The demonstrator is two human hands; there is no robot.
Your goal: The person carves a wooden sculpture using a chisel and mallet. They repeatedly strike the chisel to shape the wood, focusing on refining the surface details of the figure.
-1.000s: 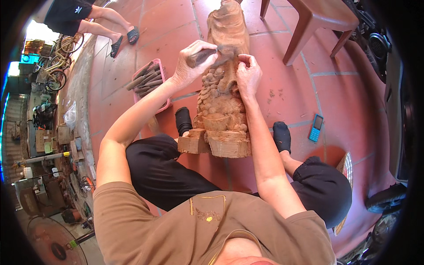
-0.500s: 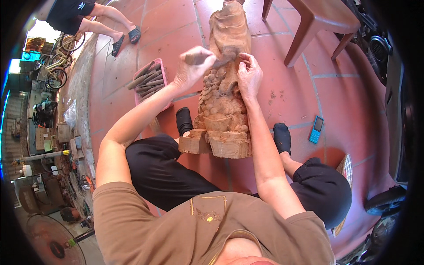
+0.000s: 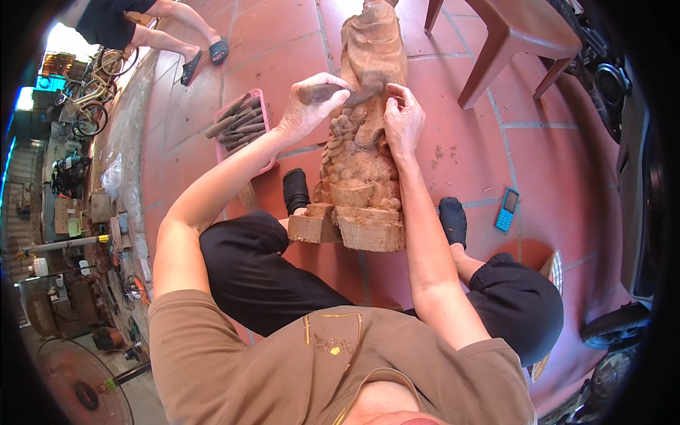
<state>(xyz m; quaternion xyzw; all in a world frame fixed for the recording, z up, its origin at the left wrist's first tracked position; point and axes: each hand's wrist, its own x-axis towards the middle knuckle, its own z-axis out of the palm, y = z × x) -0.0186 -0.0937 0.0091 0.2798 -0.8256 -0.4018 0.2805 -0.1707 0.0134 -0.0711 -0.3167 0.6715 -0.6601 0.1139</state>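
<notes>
The left hand [image 3: 312, 106] curls around a dark tool [image 3: 327, 93], partly blurred, above a wooden carving [image 3: 361, 159] lying on the red tiled floor [image 3: 453, 142] between the person's 2 legs. The right hand [image 3: 404, 122], fingers bent, is at the carving's right side. A pink basket [image 3: 264, 112] of dark sticks [image 3: 241, 124] sits to the left; a blue phone [image 3: 506, 210] and brown chair [image 3: 520, 32] are right.

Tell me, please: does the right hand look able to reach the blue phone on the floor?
Probably yes: between the right hand and the blue phone only small scraps show on the red tiles, though it must leave the carving.
</notes>
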